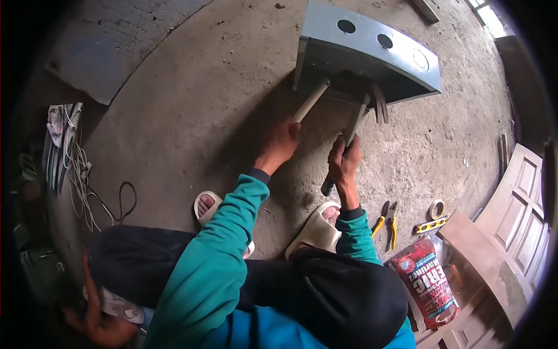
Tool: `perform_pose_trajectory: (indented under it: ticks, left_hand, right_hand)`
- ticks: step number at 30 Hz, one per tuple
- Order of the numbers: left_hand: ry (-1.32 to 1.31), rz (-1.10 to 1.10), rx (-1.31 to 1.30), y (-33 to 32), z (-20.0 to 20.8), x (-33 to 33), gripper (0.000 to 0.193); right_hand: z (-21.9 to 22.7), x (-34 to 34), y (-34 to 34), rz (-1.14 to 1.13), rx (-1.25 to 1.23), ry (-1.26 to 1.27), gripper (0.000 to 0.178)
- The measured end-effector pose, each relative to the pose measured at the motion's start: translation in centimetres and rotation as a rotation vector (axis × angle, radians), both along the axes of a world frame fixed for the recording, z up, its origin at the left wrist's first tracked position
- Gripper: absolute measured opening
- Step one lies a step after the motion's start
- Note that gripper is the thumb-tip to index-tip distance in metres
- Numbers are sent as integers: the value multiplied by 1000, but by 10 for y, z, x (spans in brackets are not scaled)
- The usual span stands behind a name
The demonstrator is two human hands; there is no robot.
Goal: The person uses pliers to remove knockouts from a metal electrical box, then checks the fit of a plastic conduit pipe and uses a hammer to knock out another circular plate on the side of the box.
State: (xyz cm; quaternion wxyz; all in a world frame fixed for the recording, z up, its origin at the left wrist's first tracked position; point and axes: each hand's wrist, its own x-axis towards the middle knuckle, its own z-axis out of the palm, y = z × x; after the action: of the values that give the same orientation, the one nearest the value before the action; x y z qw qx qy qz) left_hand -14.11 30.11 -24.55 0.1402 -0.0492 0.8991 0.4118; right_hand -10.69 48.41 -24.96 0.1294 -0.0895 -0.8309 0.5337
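Observation:
My left hand (280, 142) is closed round a pale wooden rod (312, 102). The rod's far end reaches the dark open side of a grey sheet-metal box (372, 41), which has round holes along its top face. In my right hand (345, 160) is a claw hammer (381, 106), gripped along the handle. Its claw is up at the box's near lower edge, and the dark butt of the handle sticks out below my fist. Shadow hides the inside of the box and the tip of the rod.
Right of my feet lie yellow-handled pliers (386, 224), a tape roll (436, 209), a yellow level (430, 225) and a red printed bag (427, 285). Panelled wooden doors (520, 192) lie beyond. Cords and strips (67, 145) are at the left. Another person's arm (102, 326) shows lower left.

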Motion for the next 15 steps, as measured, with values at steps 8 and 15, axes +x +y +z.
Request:
perform_pose_trajectory:
  ticks: [8,15]
  left_hand:
    - [71,7,-60,5,17,2,35]
    - [-60,-274,-68,-41,11,18,34]
  right_hand:
    - [-7,9,28,1,91,-136,21]
    - [-6,78,104,44,515,-129,35]
